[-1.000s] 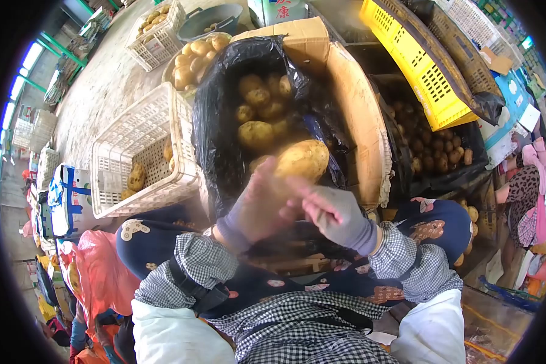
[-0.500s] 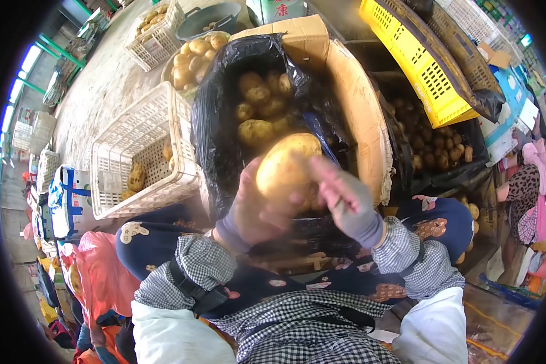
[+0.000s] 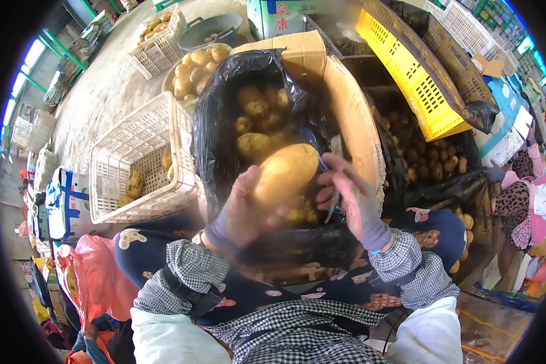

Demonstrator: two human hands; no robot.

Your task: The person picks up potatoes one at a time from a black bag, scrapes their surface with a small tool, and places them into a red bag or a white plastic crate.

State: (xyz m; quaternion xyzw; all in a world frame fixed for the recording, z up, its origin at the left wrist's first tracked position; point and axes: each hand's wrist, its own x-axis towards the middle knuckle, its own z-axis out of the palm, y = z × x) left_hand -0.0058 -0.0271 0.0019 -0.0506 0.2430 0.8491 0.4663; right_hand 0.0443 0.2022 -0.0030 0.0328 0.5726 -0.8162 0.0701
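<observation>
A large, smooth yellow potato (image 3: 285, 173) is in my left hand (image 3: 242, 212), gripped from its left side above the open box. My right hand (image 3: 353, 197), just right of the potato and apart from it, has its fingers curled around a slim grey knife-like tool (image 3: 333, 209). Its exact kind is partly hidden by my fingers. Beneath both hands stands a cardboard box (image 3: 361, 115) lined with a black plastic bag (image 3: 209, 121). Several potatoes (image 3: 255, 144) lie inside, in shadow.
A white plastic crate (image 3: 133, 115) with a few potatoes stands at left, near a heaped basket of potatoes (image 3: 194, 70). At right, a yellow crate (image 3: 406, 73) leans above a black-lined container of small dark round produce (image 3: 431, 155). Another person (image 3: 522, 194) is at far right.
My right hand has drawn slightly right, away from the potato, and the grey tool now shows. The potato has tilted a little and sits slightly lower in my left hand.
</observation>
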